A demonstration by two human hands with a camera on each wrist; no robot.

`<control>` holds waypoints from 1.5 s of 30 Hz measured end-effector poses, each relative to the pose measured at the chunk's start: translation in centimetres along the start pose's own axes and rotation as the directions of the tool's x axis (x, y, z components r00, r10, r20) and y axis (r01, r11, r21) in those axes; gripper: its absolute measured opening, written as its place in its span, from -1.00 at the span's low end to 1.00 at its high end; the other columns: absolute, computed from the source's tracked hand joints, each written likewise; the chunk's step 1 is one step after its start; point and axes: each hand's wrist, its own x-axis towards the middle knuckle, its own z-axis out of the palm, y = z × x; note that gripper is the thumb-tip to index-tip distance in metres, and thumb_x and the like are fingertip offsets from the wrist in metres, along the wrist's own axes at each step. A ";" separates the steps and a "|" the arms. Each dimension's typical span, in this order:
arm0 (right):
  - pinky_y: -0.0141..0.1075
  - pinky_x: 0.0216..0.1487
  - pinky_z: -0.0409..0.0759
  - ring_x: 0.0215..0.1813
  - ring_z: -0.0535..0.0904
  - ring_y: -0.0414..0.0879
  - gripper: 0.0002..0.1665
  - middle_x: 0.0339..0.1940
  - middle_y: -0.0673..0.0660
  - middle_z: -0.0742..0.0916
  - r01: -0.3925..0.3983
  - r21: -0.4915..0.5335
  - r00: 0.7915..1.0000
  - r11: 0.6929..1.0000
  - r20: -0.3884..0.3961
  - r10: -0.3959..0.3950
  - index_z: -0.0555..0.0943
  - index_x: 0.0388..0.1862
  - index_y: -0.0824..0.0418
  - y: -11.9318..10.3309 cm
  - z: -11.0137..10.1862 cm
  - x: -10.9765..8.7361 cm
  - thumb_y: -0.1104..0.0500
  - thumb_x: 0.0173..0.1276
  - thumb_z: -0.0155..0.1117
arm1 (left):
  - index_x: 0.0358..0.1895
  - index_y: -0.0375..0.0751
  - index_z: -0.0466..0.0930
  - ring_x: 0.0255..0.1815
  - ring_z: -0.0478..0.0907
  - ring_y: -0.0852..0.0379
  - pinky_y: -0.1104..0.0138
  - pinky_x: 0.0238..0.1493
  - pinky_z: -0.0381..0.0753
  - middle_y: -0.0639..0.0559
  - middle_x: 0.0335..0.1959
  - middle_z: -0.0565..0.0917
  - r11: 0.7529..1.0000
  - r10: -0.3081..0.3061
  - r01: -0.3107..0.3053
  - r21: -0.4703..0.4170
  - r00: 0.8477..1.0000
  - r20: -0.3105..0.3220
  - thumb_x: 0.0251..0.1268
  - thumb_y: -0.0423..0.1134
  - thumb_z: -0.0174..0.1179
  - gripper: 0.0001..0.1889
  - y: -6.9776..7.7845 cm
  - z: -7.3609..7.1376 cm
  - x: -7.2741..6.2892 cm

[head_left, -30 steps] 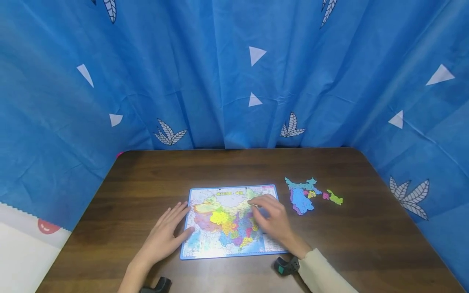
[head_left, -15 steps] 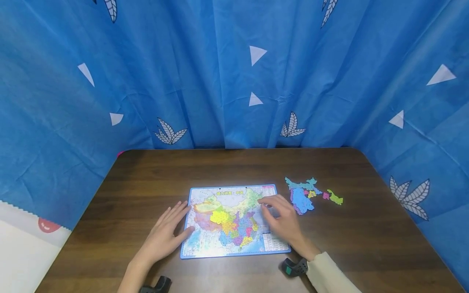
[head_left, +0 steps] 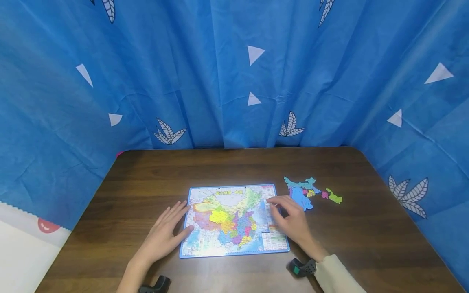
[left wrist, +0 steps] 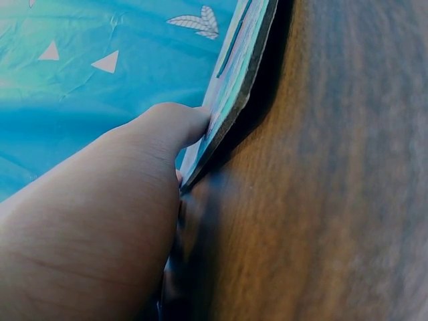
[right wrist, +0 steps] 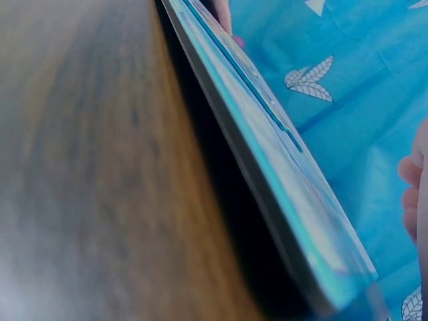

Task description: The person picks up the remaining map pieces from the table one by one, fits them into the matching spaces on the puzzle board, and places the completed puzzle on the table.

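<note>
A magnetic map puzzle board [head_left: 220, 251], blue-edged and printed with a coloured map of China, lies on the table in the head view. My left hand [head_left: 165, 239] rests at its left edge, fingers stretched out; in the left wrist view the thumb [left wrist: 184, 124] touches the board's edge [left wrist: 224, 117]. Over the board's right side hovers my right hand [head_left: 291, 219], thumb and forefinger apart, loosely bent, with nothing visible between them. In the right wrist view only some fingers [right wrist: 411, 180] show beside the board [right wrist: 281, 180].
Right of the board lie loose puzzle pieces: a teal one [head_left: 301, 184], a blue one [head_left: 302, 199], a yellow one [head_left: 310, 193], a pink one [head_left: 325, 195] and a green one [head_left: 334, 197]. A blue curtain [head_left: 205, 81] hangs behind the wooden table [head_left: 366, 236].
My right hand has slid right from the map's upper right part to the board's right margin, uncovering more of the map. The left hand stays put.
</note>
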 end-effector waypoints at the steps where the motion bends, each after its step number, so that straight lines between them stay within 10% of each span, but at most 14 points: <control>1: -0.46 -0.05 0.69 -0.09 0.70 -0.15 -0.69 -0.08 0.04 0.82 -0.009 -0.004 1.000 1.000 0.004 0.009 0.76 -0.01 0.15 0.1 -0.1 -0.1 0.38 0.28 0.44 | 0.53 -0.12 0.39 0.65 0.15 -0.15 -0.15 0.62 0.04 -0.09 0.60 0.32 1.000 0.000 0.000 -0.001 1.000 0.002 0.41 0.20 0.25 -0.25 0.0 0.1 0.0; 28: -0.43 -0.06 0.63 -0.07 0.67 -0.06 -0.60 -0.06 0.10 0.81 -0.106 -0.191 0.993 0.976 -0.061 0.096 0.73 0.05 0.21 1.6 -2.1 -0.2 0.40 0.23 0.49 | 0.52 -0.14 0.40 0.63 0.19 -0.21 -0.07 0.63 0.05 -0.13 0.58 0.35 0.999 0.033 -0.033 0.015 0.999 -0.031 0.42 0.18 0.25 -0.27 0.1 0.1 -0.1; 38: 0.30 0.46 0.35 0.09 0.68 0.16 -0.54 0.01 0.23 0.80 -0.168 -0.212 0.985 0.963 -0.083 0.153 0.67 0.13 0.28 2.0 -2.7 -0.3 0.39 0.23 0.48 | 0.53 -0.13 0.39 0.65 0.16 -0.17 -0.17 0.61 0.05 -0.10 0.60 0.33 1.000 0.007 -0.007 0.003 1.000 0.002 0.41 0.20 0.25 -0.25 0.1 0.3 0.0; 45: -0.06 0.05 0.67 0.09 0.64 0.07 -0.55 0.04 0.19 0.79 -0.227 -0.279 0.973 0.933 -0.100 0.207 0.68 0.13 0.25 2.3 -3.3 -0.3 0.35 0.23 0.51 | 0.51 -0.16 0.40 0.63 0.18 -0.21 -0.19 0.59 0.07 -0.14 0.58 0.35 1.000 0.029 -0.029 -0.004 0.999 -0.018 0.40 0.15 0.27 -0.27 0.3 -0.2 0.0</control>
